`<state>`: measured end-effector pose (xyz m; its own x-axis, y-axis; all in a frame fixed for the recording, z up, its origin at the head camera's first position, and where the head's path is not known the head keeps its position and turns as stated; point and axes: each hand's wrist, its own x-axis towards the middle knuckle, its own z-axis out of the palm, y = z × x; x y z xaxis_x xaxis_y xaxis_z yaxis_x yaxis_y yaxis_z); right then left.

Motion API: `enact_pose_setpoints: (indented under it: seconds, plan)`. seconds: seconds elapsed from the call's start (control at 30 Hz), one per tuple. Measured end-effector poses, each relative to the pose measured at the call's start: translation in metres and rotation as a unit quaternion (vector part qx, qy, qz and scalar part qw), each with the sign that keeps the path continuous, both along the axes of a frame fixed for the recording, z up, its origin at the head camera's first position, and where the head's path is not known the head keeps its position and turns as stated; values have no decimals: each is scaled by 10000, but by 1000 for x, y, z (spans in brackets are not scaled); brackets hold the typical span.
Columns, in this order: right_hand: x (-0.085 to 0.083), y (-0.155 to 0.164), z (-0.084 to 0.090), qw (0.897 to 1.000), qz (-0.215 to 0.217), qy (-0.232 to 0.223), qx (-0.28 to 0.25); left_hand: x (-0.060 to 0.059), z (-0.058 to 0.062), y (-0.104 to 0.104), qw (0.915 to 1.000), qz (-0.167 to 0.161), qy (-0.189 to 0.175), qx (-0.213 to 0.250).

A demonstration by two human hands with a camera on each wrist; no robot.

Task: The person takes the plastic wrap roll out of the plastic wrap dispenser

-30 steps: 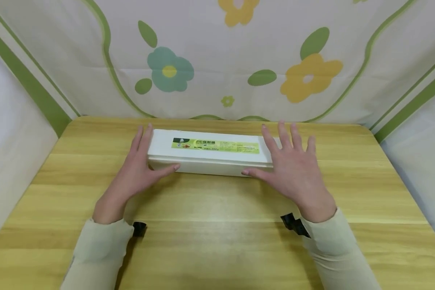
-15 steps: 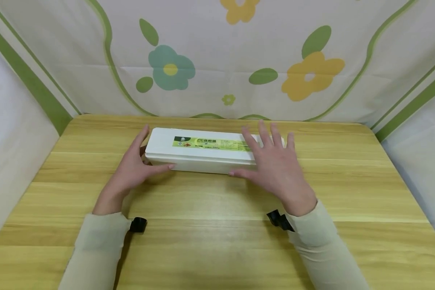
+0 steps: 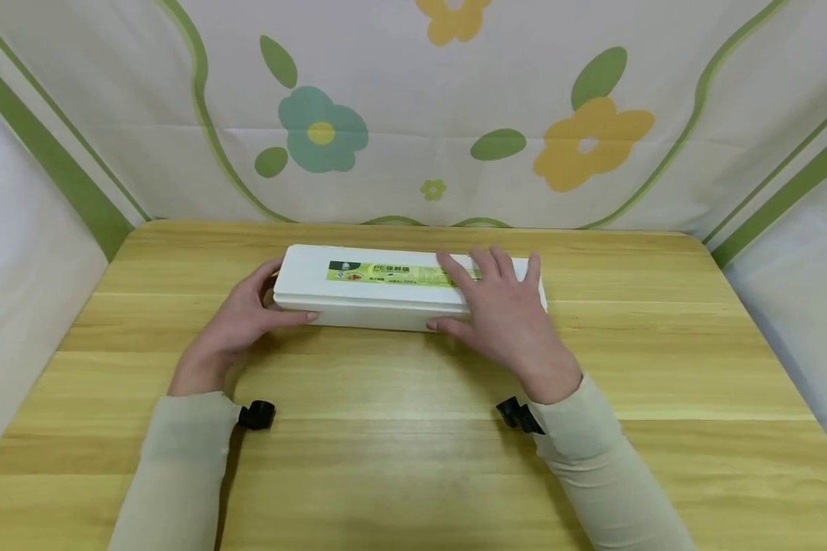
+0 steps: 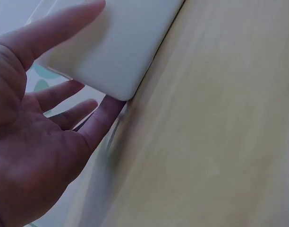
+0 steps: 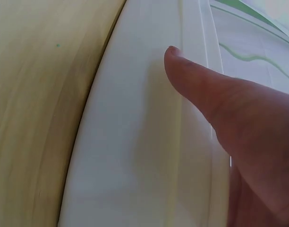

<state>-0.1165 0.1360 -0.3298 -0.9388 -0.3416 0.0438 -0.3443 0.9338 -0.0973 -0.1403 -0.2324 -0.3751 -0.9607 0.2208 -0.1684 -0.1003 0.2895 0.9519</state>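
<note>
A long white cling film box (image 3: 358,298) lies on the wooden table, its lid closed and a green-yellow label (image 3: 386,274) on top. At its left end, my left hand (image 3: 237,317) has the thumb along the front and fingers bent behind the end. In the left wrist view, one finger of the left hand (image 4: 45,137) reaches the lower corner of the box (image 4: 121,52). My right hand (image 3: 506,321) lies spread over the lid's right part, fingertips near the back edge. The right wrist view shows that hand's thumb (image 5: 196,80) before the long white side (image 5: 121,123).
The wooden table (image 3: 400,474) ends just behind the box at a fabric backdrop (image 3: 400,92) printed with flowers. White fabric walls (image 3: 27,252) with green stripes stand at both sides. Black wrist mounts (image 3: 258,415) protrude from the cuffs.
My right hand has moved left from the box's right end onto the lid, its fingers bending a little. The left hand's fingers have gone behind the left end. The box has shifted slightly left.
</note>
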Motion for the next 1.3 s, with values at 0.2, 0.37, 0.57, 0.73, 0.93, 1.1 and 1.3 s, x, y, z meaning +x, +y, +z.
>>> enact_pose_setpoints:
  seconds: [0.2, 0.37, 0.57, 0.73, 0.93, 1.1, 1.3]
  plan:
    - [0, 0, -3, 9999, 28, 135, 25, -3, -5, -5, 9996, -54, -92, 265]
    - [-1, -1, -4, 9998, 66, 160, 26, -7, -7, -7, 9993, -198, -181, 265]
    - [-1, -2, -4, 9998, 25, 159, 86, -9, -9, -6, 9992, -221, -137, 308]
    - [-2, -3, -6, 9996, 42, 238, 147, -9, -9, -5, 9990, -109, -97, 426]
    - [-2, -3, -7, 9995, 43, 270, 177, -9, -11, -6, 9987, -67, -129, 489]
    - [-2, -4, -7, 9993, 71, 307, 207, -10, -12, -7, 9987, -49, -127, 487]
    - [-2, -5, -8, 9989, 43, 420, 204, -11, -15, -8, 9990, -51, -90, 445]
